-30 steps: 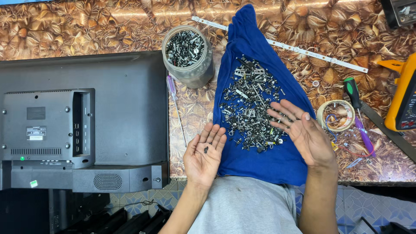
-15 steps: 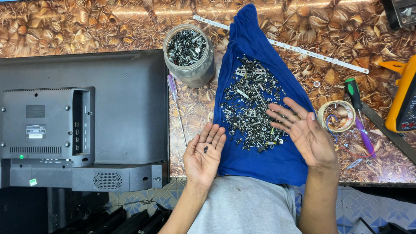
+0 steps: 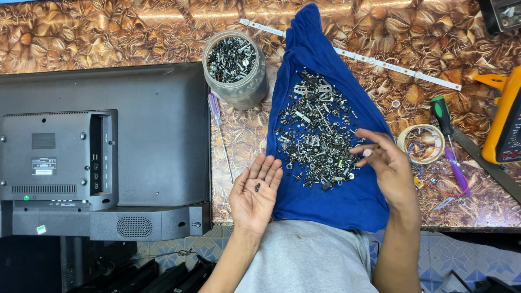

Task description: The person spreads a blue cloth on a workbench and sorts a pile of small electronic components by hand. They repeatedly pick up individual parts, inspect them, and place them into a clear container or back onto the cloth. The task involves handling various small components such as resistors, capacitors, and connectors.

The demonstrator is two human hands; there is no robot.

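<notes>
Nearby, screw-filled jar [image 3: 235, 68]; left hand [image 3: 255, 192] flat, cupping screws [image 3: 257, 187]; right hand [image 3: 382, 163] loosely spread

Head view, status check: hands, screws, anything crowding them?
Left hand palm up, open, a few small dark screws on it. Right hand open over screw pile on blue cloth. Jar of screws, screwdriver lie close left.

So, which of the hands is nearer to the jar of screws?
Left. The left hand lies palm up below the jar; the right hand is farther right, over the blue cloth.
</notes>
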